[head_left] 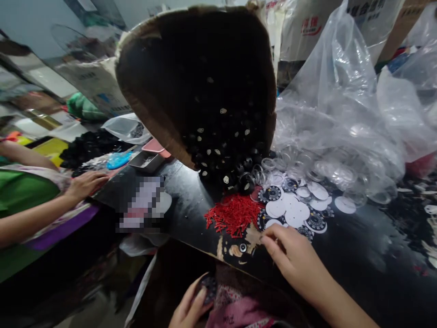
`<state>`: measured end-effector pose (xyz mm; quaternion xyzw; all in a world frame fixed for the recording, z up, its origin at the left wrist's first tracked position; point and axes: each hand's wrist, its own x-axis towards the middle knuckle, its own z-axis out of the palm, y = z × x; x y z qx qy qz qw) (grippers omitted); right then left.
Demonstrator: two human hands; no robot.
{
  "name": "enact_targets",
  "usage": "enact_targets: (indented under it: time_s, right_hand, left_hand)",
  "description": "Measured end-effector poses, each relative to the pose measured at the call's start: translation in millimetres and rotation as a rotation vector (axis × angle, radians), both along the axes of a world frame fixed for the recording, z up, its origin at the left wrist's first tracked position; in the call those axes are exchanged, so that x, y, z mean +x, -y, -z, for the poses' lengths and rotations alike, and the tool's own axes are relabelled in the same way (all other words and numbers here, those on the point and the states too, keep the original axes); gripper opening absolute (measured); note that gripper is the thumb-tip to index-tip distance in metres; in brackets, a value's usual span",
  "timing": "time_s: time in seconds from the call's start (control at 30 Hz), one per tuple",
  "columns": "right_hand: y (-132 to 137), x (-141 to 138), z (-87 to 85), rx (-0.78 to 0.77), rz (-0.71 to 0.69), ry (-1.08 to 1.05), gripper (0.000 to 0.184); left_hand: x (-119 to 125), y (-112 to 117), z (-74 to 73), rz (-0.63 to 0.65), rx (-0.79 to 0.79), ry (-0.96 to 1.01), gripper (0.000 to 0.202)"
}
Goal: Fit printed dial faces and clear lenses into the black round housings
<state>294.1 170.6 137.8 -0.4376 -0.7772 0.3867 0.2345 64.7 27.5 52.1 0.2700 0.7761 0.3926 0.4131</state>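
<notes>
Below the table edge, my left hand (191, 303) is closed around a black round part with a printed dial (209, 288). My right hand (293, 257) is over the tabletop with thumb and forefinger pinched together. Whatever may be between those fingertips is too small to make out. Just beyond them lies a pile of round dial cards (297, 212), some white side up and others showing a black printed face. Left of the pinch is a heap of small red pointers (235, 214). A small black-and-white ring (242, 247) lies near the table edge.
A big tipped container (150, 95) spills black parts (221, 171) onto the black table (355, 255). Clear rings (341, 175) spill from a plastic bag (334, 86) on the right. At left, a co-worker's hand (87, 184) rests by a metal tray (146, 160).
</notes>
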Motion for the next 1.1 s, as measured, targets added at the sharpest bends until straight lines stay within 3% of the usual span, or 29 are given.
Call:
enact_targets:
  time_s: [0.1, 0.17, 0.23, 0.33, 0.37, 0.43, 0.53, 0.63, 0.73, 0.9, 1.1]
  right_hand:
    - [-2, 6, 7.4, -0.024, -0.013, -0.015, 0.022]
    - [-2, 8, 13.2, -0.046, -0.04, -0.008, 0.023]
    - [-3, 10, 17.3, -0.064, -0.003, -0.001, 0.024]
    - [-2, 10, 19.5, -0.069, 0.048, -0.012, 0.026]
    - [-2, 9, 19.8, -0.063, 0.045, -0.011, 0.027]
    - [-2, 9, 21.1, -0.048, 0.027, 0.0, 0.026]
    - [-2, 11, 23.7, -0.033, 0.043, 0.009, 0.025]
    - [-4, 13, 23.7, -0.025, 0.086, -0.004, 0.024]
    - [-5, 13, 20.4, -0.014, 0.099, -0.006, 0.024]
    - [-4, 10, 18.4, 0.001, 0.085, -0.007, 0.025]
    - [-2, 14, 31.7, 0.051, 0.092, -0.041, 0.03]
  left_hand:
    - [-32, 18, 22.8, -0.046, -0.038, -0.154, 0.028]
    - [-38, 17, 18.6, -0.027, -0.03, -0.249, 0.028]
    - [-36, 3, 1.4, 0.01, 0.011, -0.316, 0.027]
    - [-26, -47, -32.2, 0.143, 0.153, -0.423, 0.025]
    - [-22, -70, -41.3, 0.253, 0.238, -0.536, 0.028]
    - [-15, -123, -52.5, 0.321, 0.321, -0.591, 0.032]
    - [-4, -196, -54.6, 0.306, 0.382, -0.7, 0.043]
    - [3, -238, -50.4, 0.312, 0.411, -0.783, 0.048]
    - [5, -249, -48.3, 0.332, 0.421, -0.809, 0.039]
    - [9, -245, -52.4, 0.324, 0.416, -0.813, 0.039]
    - [24, -243, -57.4, 0.271, 0.435, -0.85, 0.037]
